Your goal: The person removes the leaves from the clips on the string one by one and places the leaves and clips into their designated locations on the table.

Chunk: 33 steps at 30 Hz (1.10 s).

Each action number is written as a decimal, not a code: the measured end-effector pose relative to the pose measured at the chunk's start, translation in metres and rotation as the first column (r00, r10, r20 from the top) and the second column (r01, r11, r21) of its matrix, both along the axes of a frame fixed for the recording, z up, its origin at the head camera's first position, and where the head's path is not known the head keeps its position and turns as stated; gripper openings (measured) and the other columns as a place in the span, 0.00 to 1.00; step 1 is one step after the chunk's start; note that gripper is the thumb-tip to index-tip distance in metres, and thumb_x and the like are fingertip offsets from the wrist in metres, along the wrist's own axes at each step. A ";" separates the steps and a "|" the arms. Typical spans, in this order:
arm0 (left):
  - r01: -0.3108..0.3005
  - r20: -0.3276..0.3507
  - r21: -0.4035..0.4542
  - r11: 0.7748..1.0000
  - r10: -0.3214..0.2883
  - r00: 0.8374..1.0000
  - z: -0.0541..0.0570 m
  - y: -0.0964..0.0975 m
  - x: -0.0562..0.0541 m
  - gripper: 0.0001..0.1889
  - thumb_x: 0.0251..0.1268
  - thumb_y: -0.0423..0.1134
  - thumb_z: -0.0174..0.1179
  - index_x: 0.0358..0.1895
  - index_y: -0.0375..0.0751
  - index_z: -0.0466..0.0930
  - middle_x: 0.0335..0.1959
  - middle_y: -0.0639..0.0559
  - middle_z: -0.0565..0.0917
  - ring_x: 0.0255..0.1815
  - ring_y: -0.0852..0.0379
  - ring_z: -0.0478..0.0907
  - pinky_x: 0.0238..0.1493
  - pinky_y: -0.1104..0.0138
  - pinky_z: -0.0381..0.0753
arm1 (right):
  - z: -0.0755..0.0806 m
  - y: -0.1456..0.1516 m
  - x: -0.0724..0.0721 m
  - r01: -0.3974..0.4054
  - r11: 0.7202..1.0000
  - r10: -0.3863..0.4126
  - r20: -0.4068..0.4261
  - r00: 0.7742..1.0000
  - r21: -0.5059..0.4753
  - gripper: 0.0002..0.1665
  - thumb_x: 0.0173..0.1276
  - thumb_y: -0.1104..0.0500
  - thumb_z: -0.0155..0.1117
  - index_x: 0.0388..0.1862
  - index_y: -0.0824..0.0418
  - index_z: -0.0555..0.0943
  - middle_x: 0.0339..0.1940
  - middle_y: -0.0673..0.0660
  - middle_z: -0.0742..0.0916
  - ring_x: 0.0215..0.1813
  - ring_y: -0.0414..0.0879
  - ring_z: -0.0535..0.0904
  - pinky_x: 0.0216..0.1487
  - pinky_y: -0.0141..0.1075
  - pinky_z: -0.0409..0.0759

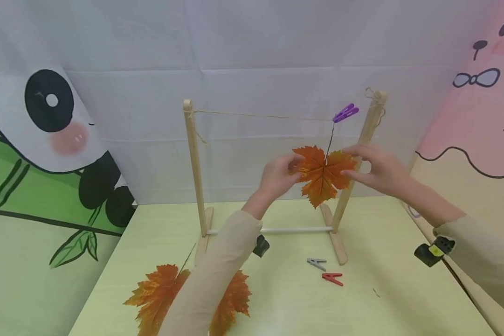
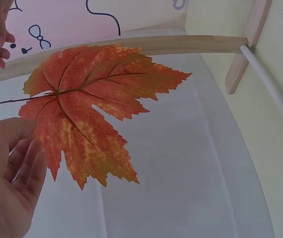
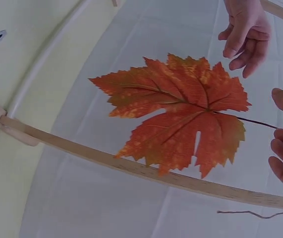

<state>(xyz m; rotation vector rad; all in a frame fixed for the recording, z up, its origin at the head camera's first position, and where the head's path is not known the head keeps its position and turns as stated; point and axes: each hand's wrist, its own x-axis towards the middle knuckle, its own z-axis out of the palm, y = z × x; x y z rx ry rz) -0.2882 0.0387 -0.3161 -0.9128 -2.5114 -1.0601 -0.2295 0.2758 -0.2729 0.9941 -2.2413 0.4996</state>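
An orange maple leaf (image 1: 324,179) hangs by its dark stem (image 1: 330,140) from a purple clothespin (image 1: 346,113) on a thin string. Beside the leaf's left edge is my left hand (image 1: 280,175), its fingers loosely bent; the right wrist view shows a gap between this hand (image 3: 249,37) and the leaf (image 3: 181,106). On the other side, my right hand (image 1: 379,169) has thumb and forefinger spread apart near the right lobe. In the left wrist view, the left thumb overlaps the leaf's (image 2: 91,109) edge; whether it touches is hard to tell.
A wooden frame (image 1: 195,172) with a white crossbar (image 1: 298,229) carries the string (image 1: 256,115). A grey clothespin (image 1: 316,263) and a red clothespin (image 1: 332,278) lie on the table (image 1: 386,242). More maple leaves (image 1: 161,294) lie at front left, partly behind the left sleeve.
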 end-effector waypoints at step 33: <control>-0.091 0.054 0.147 0.985 0.084 0.995 0.023 0.067 0.001 0.24 0.58 0.41 0.61 0.59 0.47 0.71 0.47 0.55 0.81 0.38 0.62 0.77 0.37 0.77 0.73 | 0.054 -0.001 -0.018 0.110 0.975 -0.141 -0.157 0.977 -0.194 0.21 0.45 0.71 0.72 0.42 0.73 0.79 0.35 0.64 0.83 0.33 0.48 0.73 0.39 0.16 0.67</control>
